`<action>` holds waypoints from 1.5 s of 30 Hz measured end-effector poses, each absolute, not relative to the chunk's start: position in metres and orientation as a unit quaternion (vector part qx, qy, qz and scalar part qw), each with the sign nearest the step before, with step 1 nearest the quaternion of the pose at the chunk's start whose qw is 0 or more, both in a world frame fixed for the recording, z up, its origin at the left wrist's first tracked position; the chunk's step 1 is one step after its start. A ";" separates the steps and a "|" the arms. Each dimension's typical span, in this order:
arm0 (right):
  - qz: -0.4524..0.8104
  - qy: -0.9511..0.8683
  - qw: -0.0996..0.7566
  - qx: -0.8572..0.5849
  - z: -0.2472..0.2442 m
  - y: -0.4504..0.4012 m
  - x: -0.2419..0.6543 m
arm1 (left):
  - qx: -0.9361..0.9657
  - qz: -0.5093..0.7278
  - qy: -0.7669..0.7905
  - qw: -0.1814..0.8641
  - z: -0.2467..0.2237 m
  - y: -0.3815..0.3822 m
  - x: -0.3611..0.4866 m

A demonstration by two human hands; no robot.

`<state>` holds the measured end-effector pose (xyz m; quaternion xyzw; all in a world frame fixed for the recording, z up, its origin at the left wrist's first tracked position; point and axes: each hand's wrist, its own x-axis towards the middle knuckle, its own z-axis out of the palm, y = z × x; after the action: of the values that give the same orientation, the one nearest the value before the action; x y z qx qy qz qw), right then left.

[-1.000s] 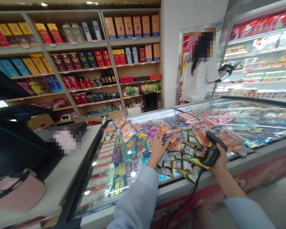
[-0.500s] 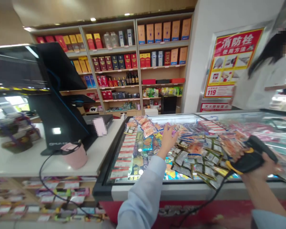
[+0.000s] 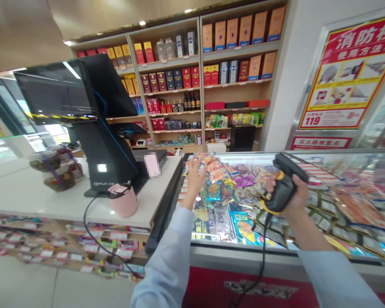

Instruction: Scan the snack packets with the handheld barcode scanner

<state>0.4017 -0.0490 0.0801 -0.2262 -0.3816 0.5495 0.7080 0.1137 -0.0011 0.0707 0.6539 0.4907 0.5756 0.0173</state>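
The scanner [image 3: 284, 188] is being gripped tight by the fingers of the right hand [image 3: 298, 194] above the snack packs [image 3: 223, 226] in the glass freezer [image 3: 250, 256], while the left hand [image 3: 194, 182] is being held open over them.

We see a matt black plastic barcode scanner [image 3: 284, 188] at twelve o'clock, gripped by a bare right hand [image 3: 295, 192], with glossy plastic snack packets [image 3: 216, 192] just beside it. At three o'clock, a smooth glass freezer lid [image 3: 365, 160] shines. At nine o'clock, the tabletop [image 3: 28, 192] looks smooth and white. At six o'clock, a pale blue cloth sleeve [image 3: 167, 265] looks soft and matt.
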 end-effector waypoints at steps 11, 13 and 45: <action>0.683 -0.354 0.594 -0.234 0.015 -0.004 0.296 | 0.622 0.558 0.549 0.032 -0.007 0.035 0.072; 0.691 -0.331 0.591 -0.254 0.002 0.003 0.289 | 0.639 0.530 0.557 0.022 -0.022 0.040 0.073; 0.712 -0.331 0.556 -0.273 0.003 -0.002 0.281 | 0.555 0.530 0.631 0.117 0.007 0.042 0.055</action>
<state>0.2805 -0.0018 0.0029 -0.2735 -0.3310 0.7119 0.5557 0.0548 0.0423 0.0071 0.5550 0.6307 0.5296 0.1173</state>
